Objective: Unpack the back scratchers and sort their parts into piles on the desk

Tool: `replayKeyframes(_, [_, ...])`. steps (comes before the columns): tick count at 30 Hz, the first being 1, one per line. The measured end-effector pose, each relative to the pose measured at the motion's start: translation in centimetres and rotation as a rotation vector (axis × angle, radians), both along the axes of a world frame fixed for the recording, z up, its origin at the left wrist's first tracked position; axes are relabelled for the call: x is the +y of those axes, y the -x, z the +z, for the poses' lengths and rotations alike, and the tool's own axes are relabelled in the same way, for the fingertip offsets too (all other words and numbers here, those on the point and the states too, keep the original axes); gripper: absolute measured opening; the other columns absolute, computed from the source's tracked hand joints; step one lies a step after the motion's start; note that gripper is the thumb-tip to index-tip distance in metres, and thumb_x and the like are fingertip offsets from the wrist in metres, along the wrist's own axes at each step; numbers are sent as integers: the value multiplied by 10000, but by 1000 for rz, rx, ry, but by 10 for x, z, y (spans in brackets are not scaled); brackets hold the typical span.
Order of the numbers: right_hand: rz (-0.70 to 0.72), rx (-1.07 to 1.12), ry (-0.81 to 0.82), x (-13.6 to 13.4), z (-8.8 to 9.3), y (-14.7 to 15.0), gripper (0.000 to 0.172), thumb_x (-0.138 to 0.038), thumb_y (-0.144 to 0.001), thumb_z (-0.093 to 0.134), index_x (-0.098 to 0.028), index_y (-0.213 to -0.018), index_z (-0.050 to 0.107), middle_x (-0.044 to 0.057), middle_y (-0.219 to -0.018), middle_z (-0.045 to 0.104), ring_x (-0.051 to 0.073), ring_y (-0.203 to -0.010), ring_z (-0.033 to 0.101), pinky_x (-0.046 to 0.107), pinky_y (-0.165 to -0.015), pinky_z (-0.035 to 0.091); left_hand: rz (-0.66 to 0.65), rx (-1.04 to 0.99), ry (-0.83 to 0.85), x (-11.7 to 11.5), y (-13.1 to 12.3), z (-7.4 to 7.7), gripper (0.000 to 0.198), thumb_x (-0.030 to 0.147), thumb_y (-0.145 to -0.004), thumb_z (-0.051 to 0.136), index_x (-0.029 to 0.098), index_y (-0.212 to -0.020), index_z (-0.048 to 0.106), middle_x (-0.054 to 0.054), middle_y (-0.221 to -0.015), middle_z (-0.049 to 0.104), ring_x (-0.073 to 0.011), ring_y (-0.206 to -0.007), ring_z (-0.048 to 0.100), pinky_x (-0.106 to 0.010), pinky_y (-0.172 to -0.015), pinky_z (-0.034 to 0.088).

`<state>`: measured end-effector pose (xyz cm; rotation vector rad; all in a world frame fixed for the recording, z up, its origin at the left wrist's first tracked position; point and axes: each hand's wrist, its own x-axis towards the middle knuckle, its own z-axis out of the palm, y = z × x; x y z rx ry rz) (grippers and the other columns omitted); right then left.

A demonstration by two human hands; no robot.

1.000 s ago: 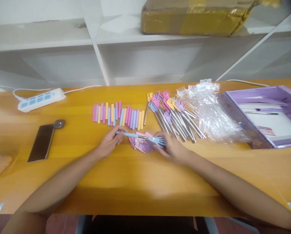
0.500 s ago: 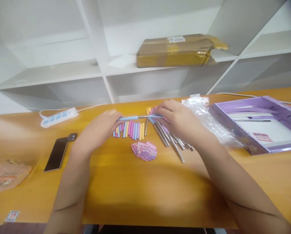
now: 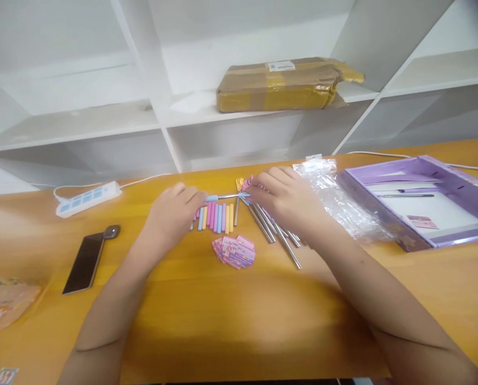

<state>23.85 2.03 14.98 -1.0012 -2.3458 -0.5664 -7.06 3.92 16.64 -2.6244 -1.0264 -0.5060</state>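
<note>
My left hand (image 3: 178, 214) is closed around a blue sleeve (image 3: 211, 198), whose right end shows past the fingertips. A thin metal rod (image 3: 228, 196) runs from it to a blue piece with claw-like prongs (image 3: 244, 197), which my right hand (image 3: 289, 195) pinches. The right fingers hide part of that piece. Below the rod lies a row of pink, purple, blue and yellow sleeves (image 3: 218, 218). Several loose metal tubes (image 3: 289, 246) fan out under my right hand. Yellow (image 3: 239, 184) and pink pronged pieces lie just behind the rod.
Small pink printed cards (image 3: 234, 252) lie in front of the sleeves. Clear plastic bags (image 3: 323, 182) and an open purple box (image 3: 413, 241) are at right. A power strip (image 3: 89, 199) and a phone (image 3: 84, 263) lie left. A taped carton (image 3: 279, 88) rests on the shelf.
More bare metal shows between the blue sleeve and the pronged piece, and less of the sleeve shows past my left fingers. The whole view has shifted slightly.
</note>
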Motion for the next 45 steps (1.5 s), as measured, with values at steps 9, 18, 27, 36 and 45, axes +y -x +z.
replayKeyframes(9, [-273,171,-201,50,10,-132,266,-335,-1103,652,-219,-1037,881,122,-995,783,208,-931,549,459,-817,305,164,-72,-192,47,106,26,470,504,-1173,420,187,-1156,766,-40,-936,745,-196,-923,529,-299,-820,456])
replayKeyframes(18, [-661,291,-301,55,-5,-248,327,-460,-1070,666,-239,-994,895,108,-940,796,220,-941,581,466,-865,342,283,-79,-35,33,146,46,497,501,-1181,401,182,-1151,780,-19,-981,749,-166,-1008,549,-275,-901,457])
replayKeyframes(27, [-652,369,-203,37,1,-232,162,-333,-995,750,-223,-1086,827,110,-1174,803,229,-975,703,345,-925,540,366,-86,-41,21,121,56,333,395,-1166,465,179,-1219,713,-48,-1074,732,-184,-990,597,-298,-880,451])
replayKeyframes(36, [-768,365,-91,45,5,-224,171,-166,-988,755,-132,-1133,839,179,-1142,795,170,-903,726,284,-861,559,326,-37,-138,29,114,47,378,364,-1180,411,167,-1313,706,-70,-1089,706,-198,-1016,576,-324,-909,489])
replayKeyframes(45, [-760,401,-118,36,16,-214,153,-152,-983,776,-133,-1124,833,172,-1136,800,168,-848,756,289,-847,602,353,-128,-283,34,121,47,360,368,-1162,459,180,-1264,748,-80,-1076,733,-206,-998,592,-323,-860,496])
